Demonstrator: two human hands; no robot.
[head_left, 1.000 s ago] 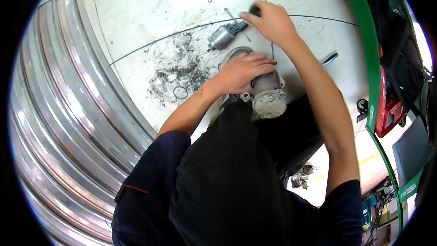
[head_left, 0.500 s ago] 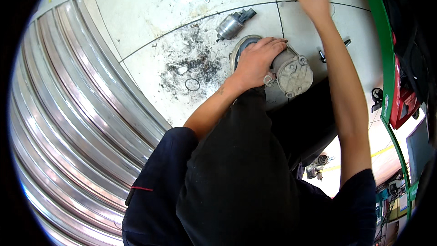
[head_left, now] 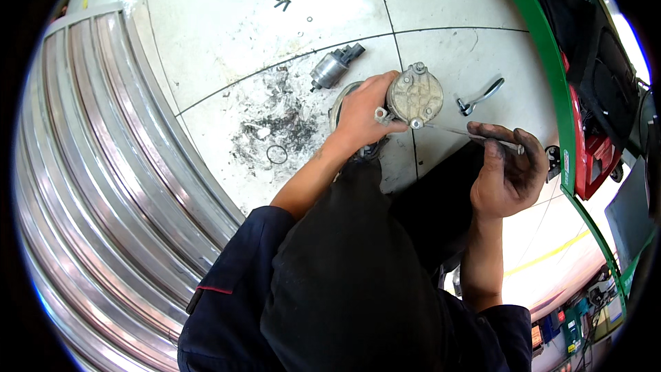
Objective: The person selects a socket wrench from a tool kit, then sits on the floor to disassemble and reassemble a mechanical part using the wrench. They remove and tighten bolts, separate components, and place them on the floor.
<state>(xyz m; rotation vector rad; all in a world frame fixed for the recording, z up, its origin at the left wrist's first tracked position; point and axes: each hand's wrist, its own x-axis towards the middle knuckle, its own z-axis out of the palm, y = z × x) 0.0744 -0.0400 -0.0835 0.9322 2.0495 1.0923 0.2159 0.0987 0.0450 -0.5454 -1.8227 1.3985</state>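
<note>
My left hand [head_left: 363, 116] is wrapped round the side of a grey motor-like unit [head_left: 415, 96]. Its round metal end cover, with bolt lugs round the edge, faces up to the right. Beyond my left fingers, part of a round rim [head_left: 336, 107] shows. My right hand [head_left: 511, 171], its fingers blackened with grime, holds a long thin bolt [head_left: 458, 131]. The bolt's head lies by my fingers and its far end reaches the lower lug of the cover; whether it sits in the hole I cannot tell. Behind the unit lies a silver cylinder with a black connector [head_left: 333, 67].
A ratchet [head_left: 480, 96] lies on the tiles right of the unit. Several small bolts [head_left: 282, 1], a washer [head_left: 310, 19] and a black ring [head_left: 277, 155] lie beyond and left, near black grime. Ribbed metal panelling [head_left: 131, 186] fills the left; a green frame edge [head_left: 554, 62] curves along the right.
My right hand has come back from the far right, where it held a blurred dark object, and now holds the long bolt. My left hand stays on the unit, whose end cover now faces more upward.
</note>
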